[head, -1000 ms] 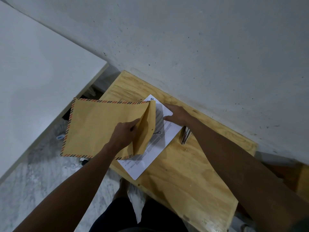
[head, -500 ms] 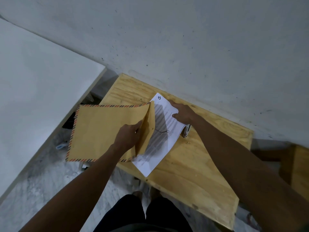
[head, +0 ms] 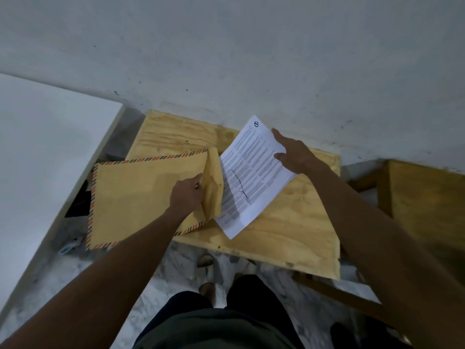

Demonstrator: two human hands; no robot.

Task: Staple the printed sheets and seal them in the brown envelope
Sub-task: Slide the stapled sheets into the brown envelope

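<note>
A brown envelope [head: 141, 195] with a red-and-black striped border is held over the left end of the plywood table [head: 297, 222]. My left hand [head: 186, 197] grips it at its mouth, and the flap [head: 214, 187] stands open toward the right. The printed sheets [head: 251, 177], white with dense text and a dark pen line, are lifted at their far end. My right hand [head: 294, 154] holds them at the top right corner. Their near left edge lies just beside the envelope's mouth. No stapler is visible.
A white wall [head: 251, 59] runs right behind the table. A white tabletop [head: 45, 152] stands at the left, with a gap of marble floor [head: 75, 273] in between. Another wooden piece [head: 422, 197] is at the right. My legs and feet show below.
My right hand has lifted the sheets' far end and swung them to the right, away from under the flap. The stapler seen beside my right hand earlier is hidden now.
</note>
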